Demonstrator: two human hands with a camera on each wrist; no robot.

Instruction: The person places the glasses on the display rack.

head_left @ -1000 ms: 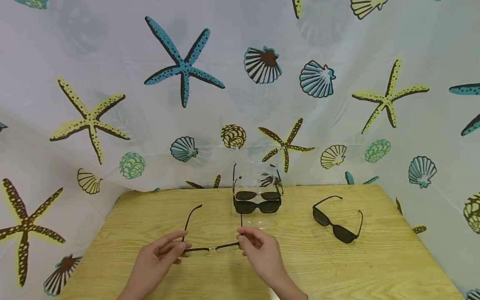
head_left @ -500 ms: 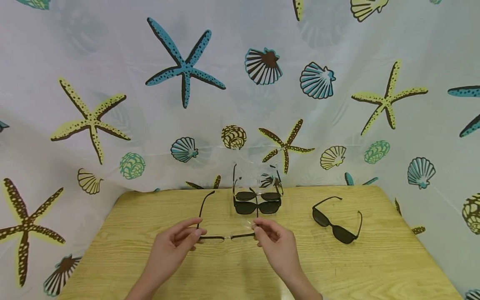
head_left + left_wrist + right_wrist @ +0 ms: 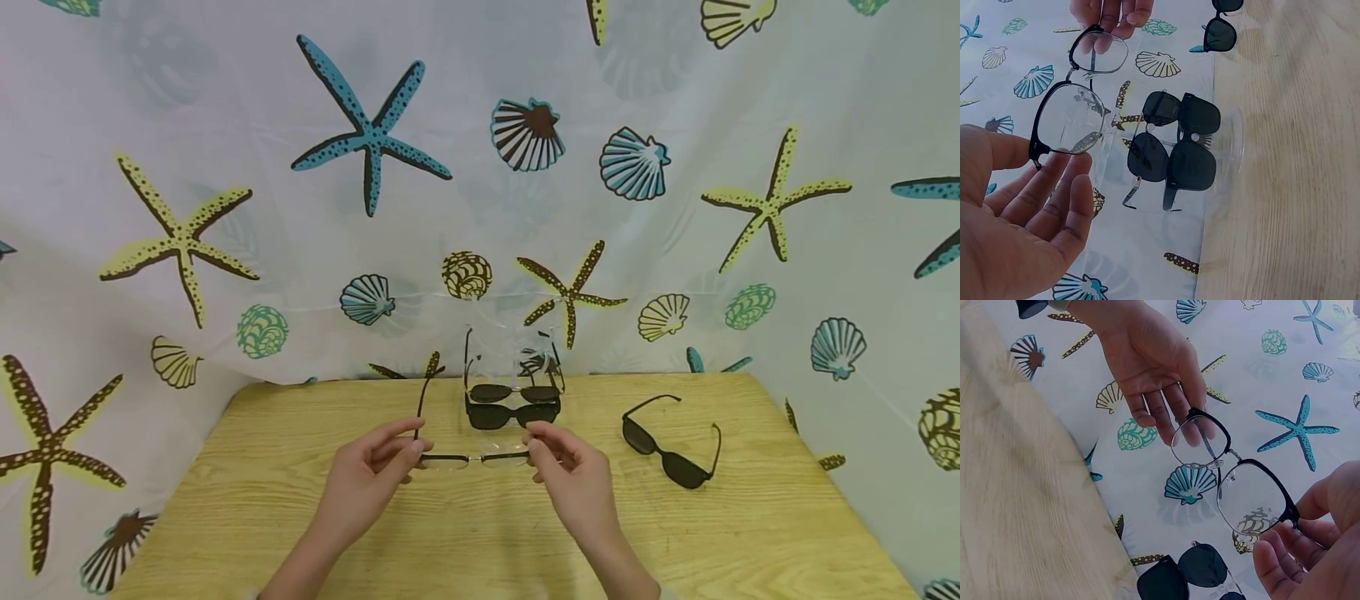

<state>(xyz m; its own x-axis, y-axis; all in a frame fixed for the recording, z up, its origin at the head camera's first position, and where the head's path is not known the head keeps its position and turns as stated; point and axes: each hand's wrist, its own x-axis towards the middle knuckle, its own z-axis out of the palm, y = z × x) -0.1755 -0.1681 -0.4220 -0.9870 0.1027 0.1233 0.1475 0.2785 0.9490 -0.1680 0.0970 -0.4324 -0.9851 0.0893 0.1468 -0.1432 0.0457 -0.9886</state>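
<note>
A pair of clear-lensed glasses with black brow bars [image 3: 446,457] is held up level above the table, lenses toward me and temples pointing away. My left hand [image 3: 371,483] pinches its left end near the hinge, and my right hand [image 3: 581,483] pinches the right end. In the left wrist view the glasses' black rim [image 3: 1038,122] is between thumb and fingers. Just beyond, a clear stand [image 3: 1235,150] bears two pairs of dark sunglasses, the front pair [image 3: 491,417] below the other pair [image 3: 491,393]. The right temple is mostly hidden by my right hand.
Another pair of black sunglasses [image 3: 682,469] lies on the wooden table [image 3: 750,533] to the right, temples unfolded. A white curtain [image 3: 450,217] printed with starfish and shells hangs behind the table and along both sides.
Both hands have carried the glasses rightward and away from me, toward the stand, and the glasses now sit more level. The sunglasses have stayed in place.
</note>
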